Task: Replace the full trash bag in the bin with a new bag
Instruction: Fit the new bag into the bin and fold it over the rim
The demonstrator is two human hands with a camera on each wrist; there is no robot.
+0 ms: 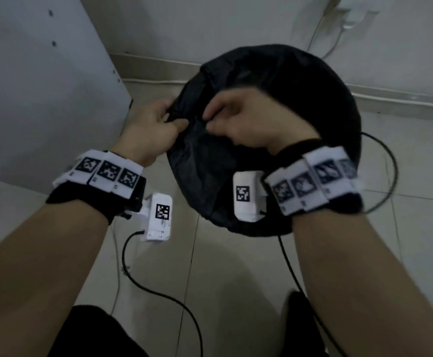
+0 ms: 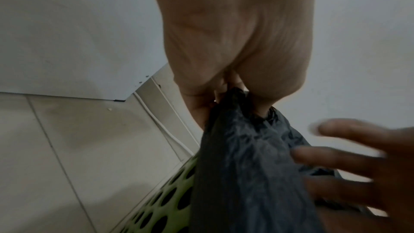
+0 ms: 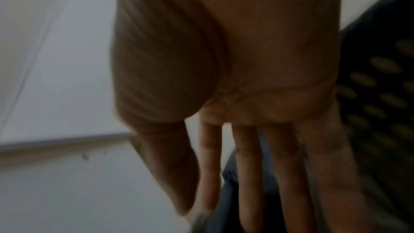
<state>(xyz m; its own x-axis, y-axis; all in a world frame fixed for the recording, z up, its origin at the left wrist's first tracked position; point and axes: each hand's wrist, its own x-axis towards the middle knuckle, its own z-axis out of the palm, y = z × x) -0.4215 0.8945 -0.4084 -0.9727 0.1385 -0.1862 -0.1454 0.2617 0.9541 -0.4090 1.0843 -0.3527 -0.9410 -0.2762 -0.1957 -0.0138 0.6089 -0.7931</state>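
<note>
A black trash bag (image 1: 274,81) covers the round top of the bin on the tiled floor. My left hand (image 1: 176,117) grips a bunched fold of the bag's edge at its left side; the left wrist view shows the gathered plastic (image 2: 246,166) pinched in that left hand (image 2: 233,95). My right hand (image 1: 210,117) hovers just right of it over the bag, blurred. Its fingers (image 2: 336,157) are spread and straight beside the plastic, holding nothing. The green perforated bin (image 2: 161,206) shows below the bag. In the right wrist view, my right hand (image 3: 246,174) points straight along the bag.
A white cabinet panel (image 1: 30,86) stands close on the left. White wall and baseboard (image 1: 158,63) run behind the bin, with a plugged socket (image 1: 351,19) at top right. Black cables (image 1: 158,292) trail over the floor tiles by my legs.
</note>
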